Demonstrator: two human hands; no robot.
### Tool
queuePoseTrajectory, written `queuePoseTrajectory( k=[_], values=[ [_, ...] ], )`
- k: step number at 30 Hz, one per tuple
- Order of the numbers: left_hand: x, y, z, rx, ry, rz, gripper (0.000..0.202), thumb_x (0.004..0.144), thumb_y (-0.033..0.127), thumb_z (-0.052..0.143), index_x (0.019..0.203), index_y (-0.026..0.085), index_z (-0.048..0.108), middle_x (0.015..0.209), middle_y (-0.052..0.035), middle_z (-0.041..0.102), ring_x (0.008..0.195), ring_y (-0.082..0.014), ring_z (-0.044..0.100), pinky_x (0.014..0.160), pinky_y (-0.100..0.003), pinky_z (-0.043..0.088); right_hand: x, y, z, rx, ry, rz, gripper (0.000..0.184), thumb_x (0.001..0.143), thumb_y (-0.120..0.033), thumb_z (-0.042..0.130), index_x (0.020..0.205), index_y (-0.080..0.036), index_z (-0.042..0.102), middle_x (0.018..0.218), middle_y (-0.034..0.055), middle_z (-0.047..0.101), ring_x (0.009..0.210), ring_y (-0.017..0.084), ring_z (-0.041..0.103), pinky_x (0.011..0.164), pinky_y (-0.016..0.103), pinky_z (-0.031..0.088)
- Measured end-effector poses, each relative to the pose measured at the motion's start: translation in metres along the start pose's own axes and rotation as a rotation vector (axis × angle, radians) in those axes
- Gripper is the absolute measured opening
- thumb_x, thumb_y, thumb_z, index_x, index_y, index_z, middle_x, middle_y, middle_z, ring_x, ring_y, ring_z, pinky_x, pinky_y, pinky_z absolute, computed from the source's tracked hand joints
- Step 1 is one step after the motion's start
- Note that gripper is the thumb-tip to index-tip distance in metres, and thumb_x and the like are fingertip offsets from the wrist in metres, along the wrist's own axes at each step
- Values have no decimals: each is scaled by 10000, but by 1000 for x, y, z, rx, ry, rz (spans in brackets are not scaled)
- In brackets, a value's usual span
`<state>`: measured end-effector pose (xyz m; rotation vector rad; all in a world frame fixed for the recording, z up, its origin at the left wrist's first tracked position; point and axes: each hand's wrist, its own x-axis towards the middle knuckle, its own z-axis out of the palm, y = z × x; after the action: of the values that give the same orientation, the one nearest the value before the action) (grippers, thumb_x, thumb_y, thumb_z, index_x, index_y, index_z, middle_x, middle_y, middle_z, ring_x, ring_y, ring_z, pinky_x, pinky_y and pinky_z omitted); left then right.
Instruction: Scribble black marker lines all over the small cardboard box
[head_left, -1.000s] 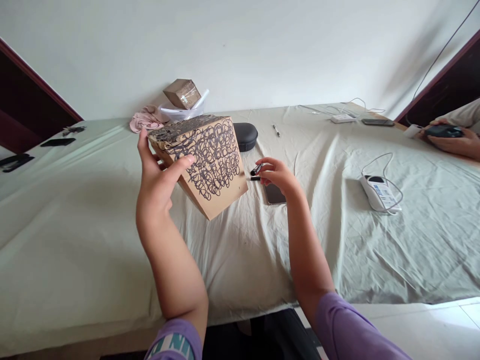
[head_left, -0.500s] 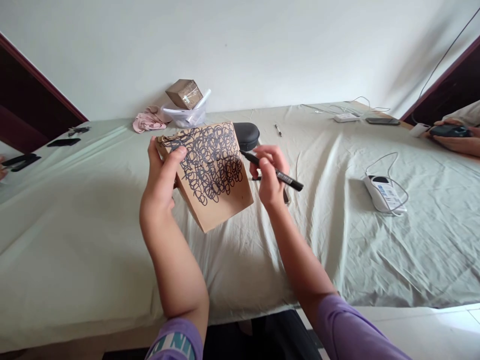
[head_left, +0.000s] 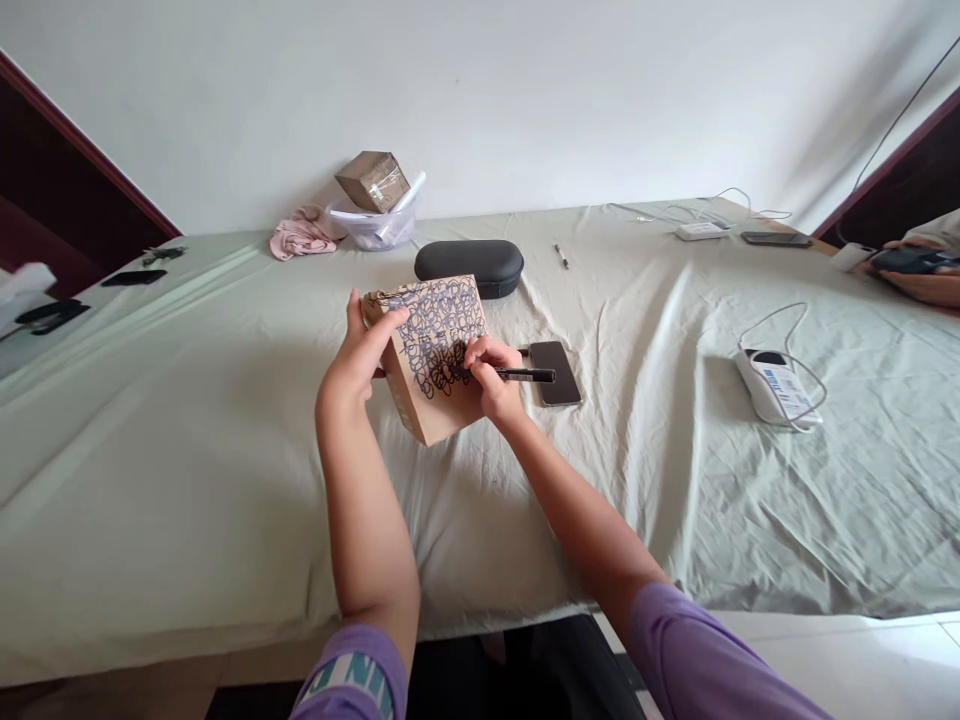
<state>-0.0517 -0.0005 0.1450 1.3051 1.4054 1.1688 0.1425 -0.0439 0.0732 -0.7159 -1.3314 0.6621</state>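
brown cardboard box sits tilted over the desk, gripped by the fingers of the left hand; the right hand pinches a black marker between its fingers, tip at the scribbled face.

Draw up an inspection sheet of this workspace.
Surface: pale green cloth, wrinkled.
Things in hand: scribbled cardboard box; black marker.
Clutter: smartphone, black zip case, pen, pink cloth, plastic bowl with second box on top.
Hands: left hand grips the cardboard box's upper left; right hand holds the black marker at its scribbled face.
Cables: white cable looped over white device; another behind.
Surroundings: white wall; another person's hands at right edge.
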Motion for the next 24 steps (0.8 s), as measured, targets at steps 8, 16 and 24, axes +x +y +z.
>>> queuePoseTrajectory(
  k=[8, 16, 24],
  values=[
    [0, 2, 2, 40, -1, -98, 1042, 889, 565, 739, 1740, 447, 150, 1644, -84, 549, 1410, -408, 619, 1067, -647, 590, -4, 12, 4, 38, -11, -77, 161, 822, -294, 587, 667, -252, 573, 649, 5, 572, 696, 211, 513, 736, 391, 451],
    [-3, 5, 5, 36, -1, -91, 999, 893, 563, 728, 1730, 443, 196, 1586, -99, 600, 1381, -434, 636, 1035, -661, 583, -5, 14, 4, -23, -46, -126, 177, 855, -281, 588, 681, -250, 599, 657, 7, 595, 730, 217, 542, 781, 399, 479],
    [1, 2, 3, 42, -4, -105, 1016, 898, 571, 725, 1735, 443, 163, 1618, -104, 561, 1394, -439, 614, 1078, -719, 522, -5, 16, 4, -79, -73, -90, 180, 845, -302, 586, 673, -250, 595, 655, 26, 620, 775, 237, 557, 805, 412, 494]
  ],
)
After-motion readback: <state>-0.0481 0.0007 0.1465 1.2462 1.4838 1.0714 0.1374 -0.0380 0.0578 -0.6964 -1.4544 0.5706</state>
